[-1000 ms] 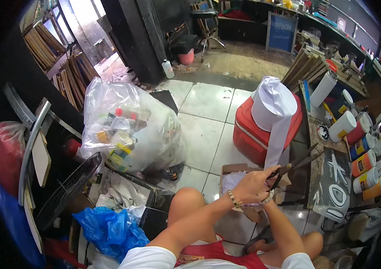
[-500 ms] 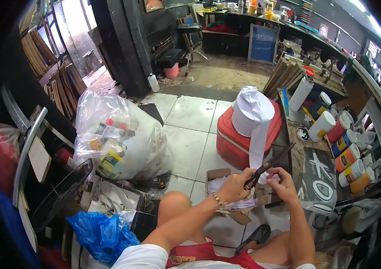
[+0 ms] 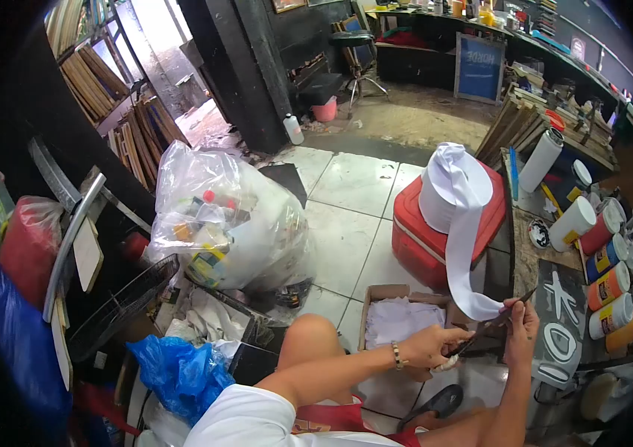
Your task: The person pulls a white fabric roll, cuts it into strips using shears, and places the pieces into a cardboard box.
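My left hand (image 3: 439,347), with a beaded bracelet at the wrist, grips dark scissors (image 3: 485,328) whose blades point up and right. My right hand (image 3: 523,331) pinches the loose end of a white fabric strip (image 3: 459,272), near the scissor blades. From there the strip sags and runs up to a large white roll (image 3: 439,195), which sits on a red cooler (image 3: 415,249). Below and left of the strip, an open cardboard box (image 3: 388,294) holds pale fabric pieces (image 3: 404,322). Whether the blades touch the strip is hard to tell.
A clear bag of rubbish (image 3: 257,216) stands on the tiles at left. A blue plastic bag (image 3: 182,380) lies by my left side. At right, several paint containers (image 3: 608,284) and a black lettered board (image 3: 558,320) line the bench edge. A blue-framed screen (image 3: 479,67) leans farther back.
My right hand has moved right and now holds the strip's end, drawing it into a curve. The left hand with the scissors has lowered, uncovering the box. The view has shifted left.
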Demonstrator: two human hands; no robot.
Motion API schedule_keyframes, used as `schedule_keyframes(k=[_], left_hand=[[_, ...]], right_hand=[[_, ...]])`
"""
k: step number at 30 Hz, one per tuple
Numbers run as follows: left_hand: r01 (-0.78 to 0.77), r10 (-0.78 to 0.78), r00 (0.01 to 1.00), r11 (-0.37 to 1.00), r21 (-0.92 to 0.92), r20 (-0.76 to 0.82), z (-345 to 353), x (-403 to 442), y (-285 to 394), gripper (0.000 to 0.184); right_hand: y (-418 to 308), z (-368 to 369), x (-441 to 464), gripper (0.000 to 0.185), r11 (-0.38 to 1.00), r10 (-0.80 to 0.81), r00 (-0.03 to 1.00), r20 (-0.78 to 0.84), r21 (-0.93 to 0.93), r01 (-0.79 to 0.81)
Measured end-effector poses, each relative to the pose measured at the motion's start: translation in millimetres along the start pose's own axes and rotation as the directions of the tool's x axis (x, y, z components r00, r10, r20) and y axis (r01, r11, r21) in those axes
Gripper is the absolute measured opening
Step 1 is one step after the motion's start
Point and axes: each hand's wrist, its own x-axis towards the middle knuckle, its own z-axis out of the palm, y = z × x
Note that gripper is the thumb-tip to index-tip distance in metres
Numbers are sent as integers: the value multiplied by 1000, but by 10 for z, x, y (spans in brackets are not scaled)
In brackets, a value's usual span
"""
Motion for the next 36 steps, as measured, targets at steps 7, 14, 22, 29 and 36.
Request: schedule_keyframes(k=[7,14,22,29,36], left_hand=[[-17,18,1000,997,69,-15,197,9,-160,63],[10,-53,995,899,-438,-86,88,48,-224,66],[5,-34,999,802,-597,-37,-5,54,-249,74],[42,-202,962,773,-633,-184,-120,57,-94,52],[39,-185,953,860,-509,-240,-111,56,-318,57]], right_hand=[[-162,66,2,38,974,-52,992,114,-212,75],[-72,-141,93,33,977,-30,1000,8,-212,31],[-65,-179,83,11,942,-143,989,25,-303,144],[-49,221,-67,19,847,-180,974,138,-482,225],[525,-219,-29,18,577,-90,968,236,-779,244]])
